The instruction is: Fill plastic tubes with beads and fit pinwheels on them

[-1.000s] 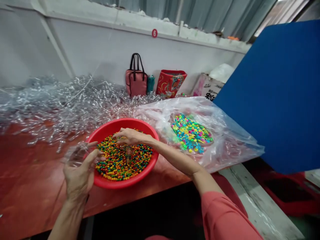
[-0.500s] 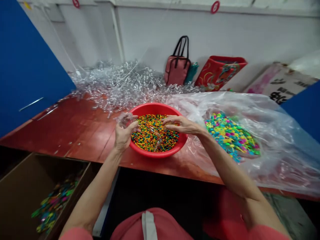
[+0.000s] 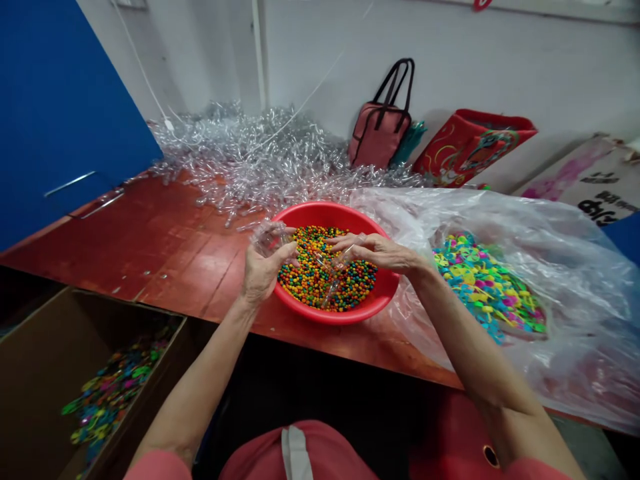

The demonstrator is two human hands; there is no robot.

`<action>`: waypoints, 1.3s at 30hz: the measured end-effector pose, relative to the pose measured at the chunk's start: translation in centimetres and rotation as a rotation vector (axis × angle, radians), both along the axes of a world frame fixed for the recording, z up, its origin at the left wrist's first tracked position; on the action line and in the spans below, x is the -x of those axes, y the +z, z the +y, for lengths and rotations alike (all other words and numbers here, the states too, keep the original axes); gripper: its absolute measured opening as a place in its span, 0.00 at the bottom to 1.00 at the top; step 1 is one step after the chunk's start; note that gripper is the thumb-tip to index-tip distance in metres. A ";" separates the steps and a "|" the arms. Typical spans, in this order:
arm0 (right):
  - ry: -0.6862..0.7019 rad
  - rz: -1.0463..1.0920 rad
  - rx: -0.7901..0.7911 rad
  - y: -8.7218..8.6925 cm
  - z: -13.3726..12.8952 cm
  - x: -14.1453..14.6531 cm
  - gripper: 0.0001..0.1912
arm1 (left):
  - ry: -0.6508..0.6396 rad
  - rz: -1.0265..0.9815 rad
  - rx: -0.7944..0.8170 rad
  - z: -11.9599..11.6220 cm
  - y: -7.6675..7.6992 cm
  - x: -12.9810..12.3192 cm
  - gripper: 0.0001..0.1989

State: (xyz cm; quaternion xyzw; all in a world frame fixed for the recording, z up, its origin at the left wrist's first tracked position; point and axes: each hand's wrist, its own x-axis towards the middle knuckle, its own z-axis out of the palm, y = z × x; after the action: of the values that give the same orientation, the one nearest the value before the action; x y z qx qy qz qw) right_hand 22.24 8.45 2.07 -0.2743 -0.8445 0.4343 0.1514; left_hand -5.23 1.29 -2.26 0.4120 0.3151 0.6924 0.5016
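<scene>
A red plastic basin (image 3: 387,290) full of small multicoloured beads (image 3: 310,283) stands near the table's front edge. At its left rim my left hand (image 3: 263,270) is closed around several clear plastic tubes (image 3: 270,233). My right hand (image 3: 377,253) reaches over the basin from the right, its fingers bent around a clear plastic tube (image 3: 353,250) above the beads. Other clear tubes (image 3: 330,290) lie on the beads between the hands. The exact outline of the transparent pieces is hard to make out.
Behind the basin spreads a heap of clear plastic tubes (image 3: 280,157). On the right, colourful plastic pieces (image 3: 490,283) lie on clear sheeting (image 3: 590,320). A pink bag (image 3: 380,137) and a red bag (image 3: 470,150) lean on the wall. An open carton (image 3: 45,353) stands lower left.
The view has shifted, so the scene sits further right. A clear tube now shows at my right hand's fingers. My left hand keeps its tubes at the basin's rim.
</scene>
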 end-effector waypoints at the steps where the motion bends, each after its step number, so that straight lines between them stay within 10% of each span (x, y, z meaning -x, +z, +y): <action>1: -0.007 -0.016 -0.003 -0.1 0.2 0.0 0.24 | 0.000 -0.008 0.001 0.0 0.0 0.0 0.20; 26: -0.183 0.044 0.090 -1.0 0.2 -1.8 0.28 | -0.018 -0.058 0.014 -0.3 0.2 0.0 0.18; 39: -0.352 -0.257 -0.439 -1.2 2.2 0.0 0.14 | -0.020 -0.037 -0.027 -0.3 -0.2 0.1 0.18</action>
State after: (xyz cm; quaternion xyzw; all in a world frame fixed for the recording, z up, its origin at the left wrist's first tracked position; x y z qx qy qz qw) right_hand 22.27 10.61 0.84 -0.4296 -0.8699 0.1705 0.1721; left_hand -5.32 1.00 -2.41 0.4091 0.2922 0.6991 0.5084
